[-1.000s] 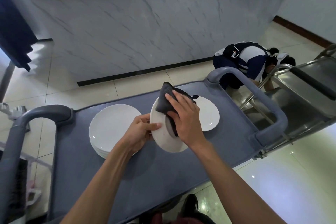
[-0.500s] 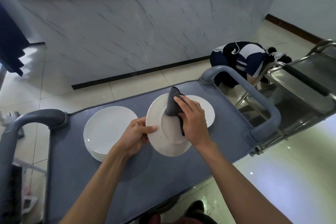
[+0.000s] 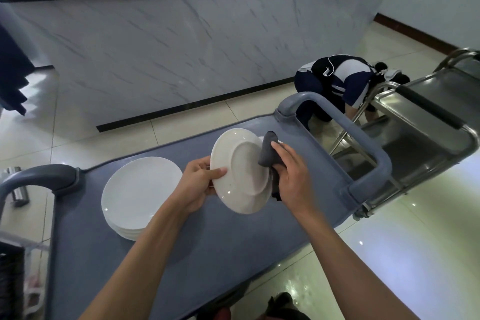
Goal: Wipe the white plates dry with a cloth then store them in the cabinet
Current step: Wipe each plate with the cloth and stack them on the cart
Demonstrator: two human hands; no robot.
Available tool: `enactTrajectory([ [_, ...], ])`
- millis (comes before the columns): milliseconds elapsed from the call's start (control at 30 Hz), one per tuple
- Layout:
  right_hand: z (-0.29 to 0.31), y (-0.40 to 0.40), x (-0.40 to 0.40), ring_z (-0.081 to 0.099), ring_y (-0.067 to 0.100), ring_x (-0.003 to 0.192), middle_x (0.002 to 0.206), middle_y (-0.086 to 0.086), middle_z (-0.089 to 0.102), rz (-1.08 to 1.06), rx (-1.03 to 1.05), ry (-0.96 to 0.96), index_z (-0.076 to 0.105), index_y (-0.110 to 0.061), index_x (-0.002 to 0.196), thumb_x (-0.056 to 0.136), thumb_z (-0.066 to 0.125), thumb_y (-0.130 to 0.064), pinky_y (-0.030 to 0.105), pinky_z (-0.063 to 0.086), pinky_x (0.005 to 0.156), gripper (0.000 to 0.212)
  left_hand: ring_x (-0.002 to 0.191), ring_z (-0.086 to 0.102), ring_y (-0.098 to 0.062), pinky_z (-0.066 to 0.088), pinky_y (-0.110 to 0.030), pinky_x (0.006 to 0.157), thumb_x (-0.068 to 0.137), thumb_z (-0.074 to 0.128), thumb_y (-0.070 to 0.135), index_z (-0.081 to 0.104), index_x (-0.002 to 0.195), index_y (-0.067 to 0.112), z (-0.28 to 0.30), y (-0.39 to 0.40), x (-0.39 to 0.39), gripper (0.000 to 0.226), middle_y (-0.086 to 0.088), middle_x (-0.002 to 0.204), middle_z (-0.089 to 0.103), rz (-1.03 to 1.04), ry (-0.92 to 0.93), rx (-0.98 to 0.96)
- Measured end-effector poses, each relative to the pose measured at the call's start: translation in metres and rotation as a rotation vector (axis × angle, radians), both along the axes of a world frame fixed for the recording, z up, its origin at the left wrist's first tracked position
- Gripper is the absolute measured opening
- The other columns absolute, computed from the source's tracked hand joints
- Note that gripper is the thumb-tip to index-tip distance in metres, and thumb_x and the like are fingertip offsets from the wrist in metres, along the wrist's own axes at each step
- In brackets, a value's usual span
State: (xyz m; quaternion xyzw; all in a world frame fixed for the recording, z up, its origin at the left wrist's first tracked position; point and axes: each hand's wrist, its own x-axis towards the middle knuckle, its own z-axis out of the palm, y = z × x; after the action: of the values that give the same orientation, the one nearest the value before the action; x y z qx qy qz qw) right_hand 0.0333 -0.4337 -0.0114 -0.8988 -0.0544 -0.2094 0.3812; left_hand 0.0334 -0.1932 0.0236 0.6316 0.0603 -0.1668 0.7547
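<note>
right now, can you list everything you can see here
held plate: one, white, tilted, underside showing, above the cart
cloth: one, dark grey, at the held plate's right edge
plate stack: several, white, left on the cart
cart: one, grey-blue, front centre
steel trolley: one, silver, right
counter: one, marble front, black top, behind
crouching person: one, by the trolley
hands: left hand grips the plate's rim; right hand holds the cloth

Bare cart top point(image 3: 233, 254) nearside; plate stack point(image 3: 140, 195) blocks left.
</note>
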Motion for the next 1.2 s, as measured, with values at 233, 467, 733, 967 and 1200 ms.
enactTrajectory([
  [233, 0.009, -0.040, 0.003, 0.051, 0.022, 0.126, 0.140, 0.002, 0.055, -0.018, 0.052, -0.028, 0.053, -0.019, 0.143, 0.095, 0.059, 0.001, 0.033, 0.045, 0.105, 0.052, 0.079, 0.071, -0.024, 0.059, -0.043, 0.070, 0.095, 0.063, 0.006, 0.074, 0.091, 0.021, 0.011, -0.044, 0.035, 0.018, 0.001, 0.082, 0.076, 0.085, -0.185, 0.396],
  [467, 0.007, -0.080, 0.016, 0.046, 0.016, 0.134, 0.144, -0.005, 0.051, 0.011, 0.079, -0.010, 0.048, -0.024, 0.146, 0.097, 0.057, -0.004, 0.040, 0.047, 0.106, 0.053, 0.065, 0.061, -0.033, 0.052, -0.043, 0.054, 0.088, 0.051, 0.007, 0.067, 0.087, 0.015, 0.004, -0.090, 0.065, 0.017, -0.007, 0.069, 0.064, -0.008, -0.414, 1.057],
  [733, 0.005, -0.119, 0.031, 0.047, 0.014, 0.131, 0.142, -0.007, 0.052, 0.044, 0.067, 0.027, 0.049, -0.026, 0.146, 0.097, 0.057, -0.005, 0.031, 0.045, 0.106, 0.054, 0.072, 0.056, -0.032, 0.045, -0.034, 0.061, 0.090, 0.048, 0.006, 0.065, 0.110, 0.019, -0.018, -0.139, 0.077, 0.030, -0.003, 0.079, 0.060, -0.113, -0.497, 1.433],
  [967, -0.003, -0.146, 0.039, 0.047, 0.015, 0.133, 0.144, -0.003, 0.051, 0.108, 0.073, 0.035, 0.048, -0.023, 0.147, 0.099, 0.056, -0.007, 0.029, 0.043, 0.108, 0.051, 0.104, 0.065, -0.034, 0.051, -0.037, 0.081, 0.086, 0.046, 0.006, 0.059, 0.137, 0.027, -0.038, -0.169, 0.076, 0.056, -0.007, 0.116, 0.072, -0.179, -0.454, 1.543],
  [1200, -0.007, -0.169, 0.037, 0.045, 0.013, 0.134, 0.144, 0.001, 0.051, 0.132, 0.059, 0.063, 0.049, -0.021, 0.147, 0.100, 0.055, -0.008, 0.021, 0.038, 0.110, 0.049, 0.103, 0.063, -0.037, 0.047, -0.039, 0.079, 0.089, 0.044, 0.004, 0.053, 0.139, 0.023, -0.049, -0.200, 0.070, 0.054, -0.009, 0.119, 0.069, -0.200, -0.393, 1.583],
])
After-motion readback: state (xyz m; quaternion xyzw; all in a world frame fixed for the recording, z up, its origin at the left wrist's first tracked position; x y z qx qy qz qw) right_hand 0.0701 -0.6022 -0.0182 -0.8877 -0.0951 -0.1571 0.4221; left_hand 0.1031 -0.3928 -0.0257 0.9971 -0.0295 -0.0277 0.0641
